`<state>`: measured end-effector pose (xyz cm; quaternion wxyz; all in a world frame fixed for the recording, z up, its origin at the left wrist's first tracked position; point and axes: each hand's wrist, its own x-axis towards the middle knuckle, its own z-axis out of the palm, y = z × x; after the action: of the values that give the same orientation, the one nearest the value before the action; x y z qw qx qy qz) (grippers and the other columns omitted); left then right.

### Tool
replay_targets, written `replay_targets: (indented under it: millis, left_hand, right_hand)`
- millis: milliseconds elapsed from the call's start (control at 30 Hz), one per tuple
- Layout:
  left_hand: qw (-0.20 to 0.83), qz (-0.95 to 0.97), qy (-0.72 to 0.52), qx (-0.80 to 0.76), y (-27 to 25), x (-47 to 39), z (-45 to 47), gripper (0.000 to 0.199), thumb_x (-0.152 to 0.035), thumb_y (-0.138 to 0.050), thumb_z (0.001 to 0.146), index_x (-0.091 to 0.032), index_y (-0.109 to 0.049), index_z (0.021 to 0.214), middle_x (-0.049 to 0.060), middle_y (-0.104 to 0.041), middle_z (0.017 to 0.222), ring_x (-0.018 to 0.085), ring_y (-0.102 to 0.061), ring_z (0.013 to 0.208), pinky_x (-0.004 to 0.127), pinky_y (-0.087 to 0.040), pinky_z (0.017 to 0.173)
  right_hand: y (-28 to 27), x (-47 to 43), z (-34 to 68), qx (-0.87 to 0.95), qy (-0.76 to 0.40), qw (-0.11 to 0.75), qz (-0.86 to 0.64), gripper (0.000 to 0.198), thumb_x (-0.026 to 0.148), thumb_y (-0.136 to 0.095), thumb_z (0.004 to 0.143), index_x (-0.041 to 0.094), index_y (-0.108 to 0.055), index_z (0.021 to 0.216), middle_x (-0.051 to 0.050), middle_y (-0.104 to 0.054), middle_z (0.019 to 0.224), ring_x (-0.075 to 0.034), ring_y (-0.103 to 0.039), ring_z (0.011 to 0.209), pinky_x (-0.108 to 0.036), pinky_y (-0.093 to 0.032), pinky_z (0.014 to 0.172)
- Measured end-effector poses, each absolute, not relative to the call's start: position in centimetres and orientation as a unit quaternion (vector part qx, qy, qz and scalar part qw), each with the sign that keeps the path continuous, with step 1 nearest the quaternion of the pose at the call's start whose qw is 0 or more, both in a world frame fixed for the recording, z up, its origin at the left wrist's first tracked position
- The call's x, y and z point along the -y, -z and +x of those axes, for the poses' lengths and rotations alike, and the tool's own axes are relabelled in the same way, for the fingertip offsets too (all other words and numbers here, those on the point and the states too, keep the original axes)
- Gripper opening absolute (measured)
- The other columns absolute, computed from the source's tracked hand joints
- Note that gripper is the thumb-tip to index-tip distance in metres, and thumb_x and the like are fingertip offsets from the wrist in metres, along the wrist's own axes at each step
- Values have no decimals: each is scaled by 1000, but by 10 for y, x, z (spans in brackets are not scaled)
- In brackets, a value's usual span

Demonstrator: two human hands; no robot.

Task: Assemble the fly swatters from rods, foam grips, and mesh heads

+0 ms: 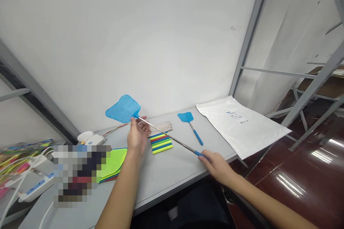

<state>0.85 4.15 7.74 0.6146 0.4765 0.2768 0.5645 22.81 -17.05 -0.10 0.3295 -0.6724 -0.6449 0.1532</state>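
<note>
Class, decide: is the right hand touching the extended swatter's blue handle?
Touching: the head view shows the right hand closed around the blue handle, leaving its front end visible.

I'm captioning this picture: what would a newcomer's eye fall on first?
First, the extended blue fly swatter slanting across the middle, the left hand at its head end, the right hand gripping the other. Then the big white plastic mailer overhanging the table's right end, and the lime-green swatter head at left.
</note>
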Motion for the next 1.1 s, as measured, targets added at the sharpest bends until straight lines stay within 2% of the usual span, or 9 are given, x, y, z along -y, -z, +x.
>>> replay_targets:
  millis: [167, 267, 333, 433, 533, 667, 767, 967, 1100]
  left_hand:
    - [600, 417, -623, -279, -75, -41, 30, 42, -56, -32, 91, -21, -54, 92, 5, -68, 96, 14, -62, 84, 22, -44, 65]
    - [636, 452, -569, -260, -60, 4, 67, 37, -52, -43, 89, -19, -59, 89, 9, -71, 101, 19, -63, 90, 24, -45, 66]
    - [660, 474, -530, -244, -51, 34, 86, 40, -54, -43, 90, -19, -61, 91, 12, -72, 102, 23, -64, 94, 29, -47, 68]
    - [692, 510, -469, -202, -48, 49, 87, 41, -55, -45, 90, -21, -64, 103, 11, -67, 119, 24, -60, 108, 30, -48, 76]
    - [730, 464, -471, -173, -56, 26, 65, 45, -57, -50, 87, -23, -63, 113, 10, -64, 124, 24, -63, 103, 32, -51, 74]
    - [683, 362, -602, -199, -66, -1, 51, 36, -50, -61, 83, -22, -63, 107, 6, -69, 112, 19, -66, 99, 30, -54, 76]
    - [666, 352, -617, -229, -63, 7, 65, 30, -41, -68, 81, -23, -63, 104, 2, -71, 107, 16, -68, 92, 27, -55, 73]
    - [683, 405, -562, -232, -57, 22, 83, 38, -46, -66, 81, -24, -59, 111, 4, -69, 113, 19, -67, 98, 31, -56, 76]
    - [702, 500, -444, -245, -67, -9, 55, 41, -41, -75, 74, -17, -65, 105, 11, -72, 105, 23, -70, 88, 33, -56, 72]
  right_hand:
    - [6, 168, 223, 655, -158, 312, -670, 33, 44, -35, 97, 23, -46, 74, 3, -45, 57, -15, -44, 52, -28, -28, 55]
    - [6, 165, 217, 643, -168, 330, -670, 33, 43, -33, 98, 23, -43, 74, 3, -48, 59, -15, -46, 54, -28, -29, 55]
    - [6, 164, 214, 635, -179, 343, -669, 32, 44, -34, 97, 23, -40, 73, 2, -51, 60, -15, -48, 54, -27, -30, 55]
    - [4, 164, 215, 633, -189, 351, -664, 32, 44, -33, 98, 23, -41, 75, 2, -53, 61, -16, -50, 55, -27, -32, 56]
    - [-1, 165, 220, 627, -187, 357, -666, 34, 45, -31, 98, 23, -43, 76, 2, -55, 64, -16, -53, 60, -27, -34, 58]
    - [-4, 163, 218, 626, -174, 328, -686, 34, 47, -32, 97, 23, -42, 75, 1, -55, 62, -17, -53, 57, -28, -32, 57]
    - [-5, 158, 213, 623, -161, 316, -697, 34, 46, -31, 98, 23, -43, 76, -1, -59, 65, -19, -56, 61, -28, -32, 58]
    - [-17, 148, 209, 617, -148, 325, -702, 36, 47, -29, 98, 23, -46, 78, -2, -63, 71, -19, -60, 67, -28, -35, 61]
    - [-21, 144, 217, 607, -141, 322, -713, 36, 47, -26, 99, 23, -51, 89, 0, -62, 70, -18, -60, 67, -26, -37, 61]
